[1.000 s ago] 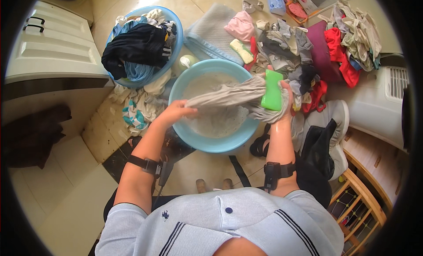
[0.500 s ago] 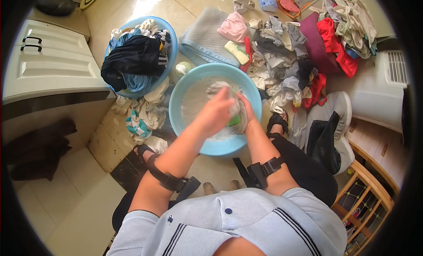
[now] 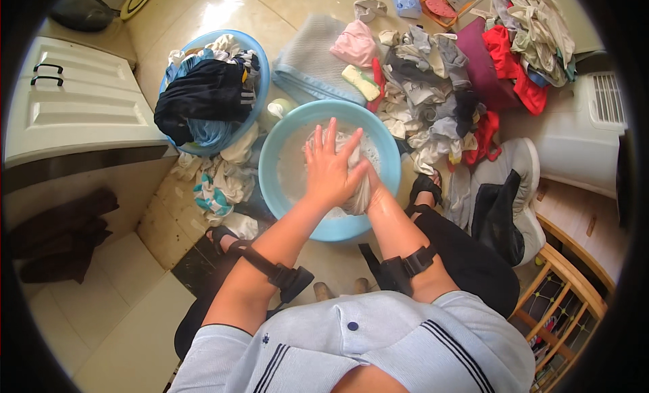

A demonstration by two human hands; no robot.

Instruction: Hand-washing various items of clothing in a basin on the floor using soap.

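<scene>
A light-blue basin of cloudy, sudsy water stands in front of me. In it is a wet, pale grey-beige cloth, bunched up; its kind is unclear. Over the cloth, my left hand is open, fingers spread, back toward me. Whether its palm touches the cloth is hidden. My right hand grips the cloth at its right side, its fingers partly out of sight behind the left hand and the fabric.
Another blue tub heaped with dark and pale clothes stands back left. A pale bottle, a folded grey mat and a yellow-white scrubbing block lie beyond the basin. Clothes piles spread rightward; a white cabinet is left.
My left hand, blurred and closed over the cloth before, has moved left and spread open. A green thing seen between the hands is out of sight now. My right hand stays at the cloth.
</scene>
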